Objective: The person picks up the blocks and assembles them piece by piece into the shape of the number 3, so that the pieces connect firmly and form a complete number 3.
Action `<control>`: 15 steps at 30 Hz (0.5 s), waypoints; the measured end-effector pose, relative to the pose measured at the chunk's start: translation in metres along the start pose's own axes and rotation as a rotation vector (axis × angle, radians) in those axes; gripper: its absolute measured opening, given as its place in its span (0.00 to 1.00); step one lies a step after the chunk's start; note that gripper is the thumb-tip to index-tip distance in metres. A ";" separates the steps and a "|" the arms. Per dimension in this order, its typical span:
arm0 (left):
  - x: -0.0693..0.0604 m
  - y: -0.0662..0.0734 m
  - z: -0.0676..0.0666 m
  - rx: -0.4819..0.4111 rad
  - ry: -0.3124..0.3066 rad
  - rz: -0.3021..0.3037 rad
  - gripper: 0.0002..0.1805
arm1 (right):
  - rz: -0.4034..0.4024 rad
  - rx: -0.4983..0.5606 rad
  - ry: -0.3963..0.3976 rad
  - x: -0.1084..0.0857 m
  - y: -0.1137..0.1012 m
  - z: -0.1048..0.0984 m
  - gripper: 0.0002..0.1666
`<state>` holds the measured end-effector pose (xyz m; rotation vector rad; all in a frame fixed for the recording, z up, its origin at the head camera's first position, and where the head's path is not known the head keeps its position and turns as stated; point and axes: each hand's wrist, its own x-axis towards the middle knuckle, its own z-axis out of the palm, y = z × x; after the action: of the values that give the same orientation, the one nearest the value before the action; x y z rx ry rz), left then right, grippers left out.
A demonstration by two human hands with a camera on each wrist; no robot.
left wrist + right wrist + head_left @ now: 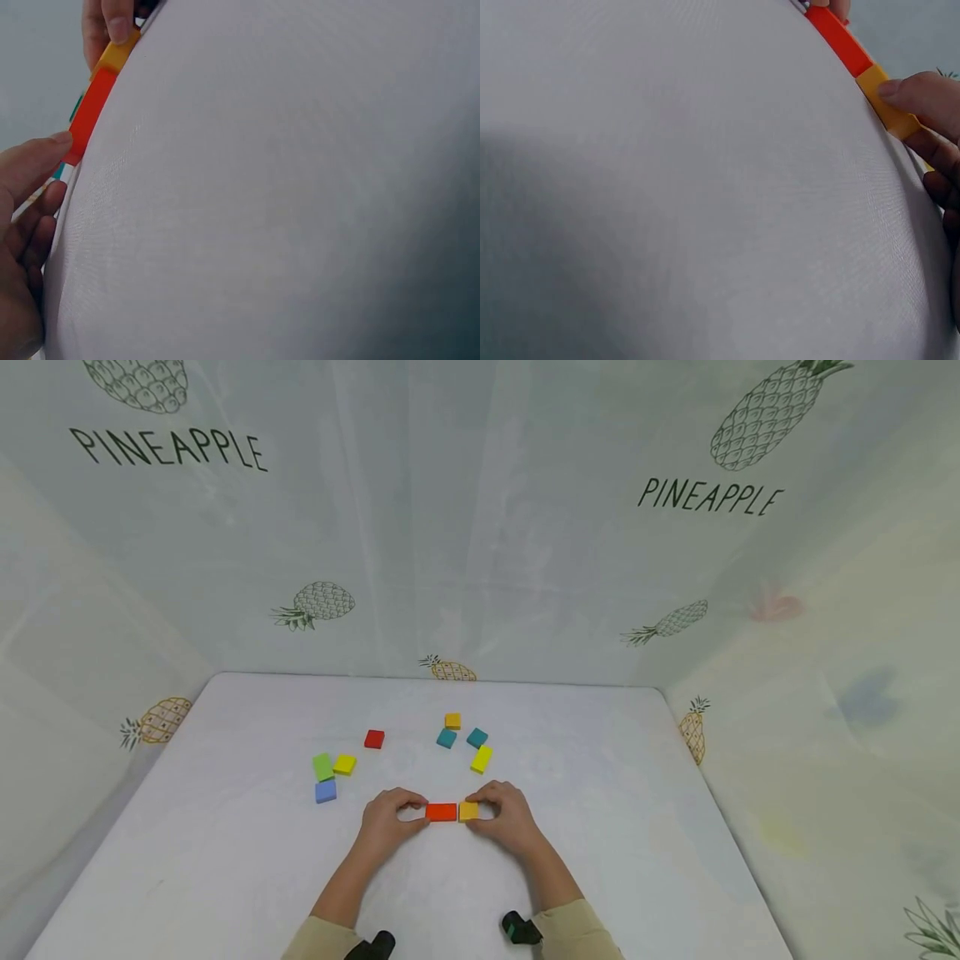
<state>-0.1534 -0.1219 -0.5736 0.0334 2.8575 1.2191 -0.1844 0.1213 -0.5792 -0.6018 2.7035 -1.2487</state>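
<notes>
Soft light covers the tabletop [615, 777], shadow dimming a lower corner of each wrist view.

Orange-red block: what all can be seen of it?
The orange-red block is a plain, smooth-looking oblong; its material is unclear. It appears to lie on the white table, lengthwise left to right in the head view. The left hand pinches its left end; an amber block sits close at its right end.

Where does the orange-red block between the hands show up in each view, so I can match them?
Head: orange-red block, lower middle, between the left hand and right hand.
Left wrist: orange-red block, upper left, slanting.
Right wrist: orange-red block, upper right, near the top edge.
Shared landmark: the amber block at its end, pinched by the right hand.
</notes>
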 end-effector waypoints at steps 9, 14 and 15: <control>0.001 0.002 -0.001 -0.001 -0.005 0.025 0.14 | -0.013 -0.010 0.014 0.000 0.000 0.000 0.17; 0.000 0.001 0.000 0.011 -0.011 0.023 0.14 | -0.013 -0.003 0.011 -0.001 0.000 0.000 0.17; 0.000 0.001 0.000 0.012 -0.010 0.024 0.14 | -0.011 0.000 0.009 -0.001 0.000 0.000 0.17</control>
<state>-0.1537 -0.1211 -0.5724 0.0735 2.8638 1.2030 -0.1839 0.1217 -0.5794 -0.6133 2.7105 -1.2572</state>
